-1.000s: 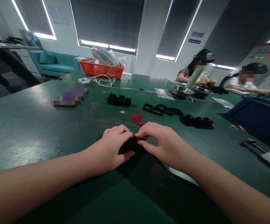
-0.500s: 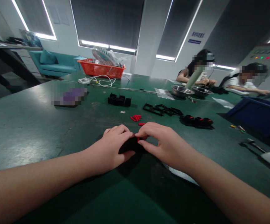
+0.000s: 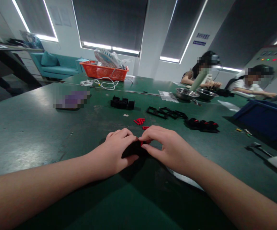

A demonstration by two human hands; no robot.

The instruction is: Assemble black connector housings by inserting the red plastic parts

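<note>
My left hand is wrapped round a black plastic part, much of it hidden under the fingers. At that part's right end, my right hand pinches a small red plastic piece between thumb and forefinger. The red piece touches the black part; whether it sits inside cannot be made out. Just beyond my hands lie several loose red pieces, with one more red piece close to my right fingers.
Farther back are a black housing, flat black frames and black parts with red inserts. A blue bin stands at right, an orange basket at the back. Two people sit at the far right beyond metal bowls.
</note>
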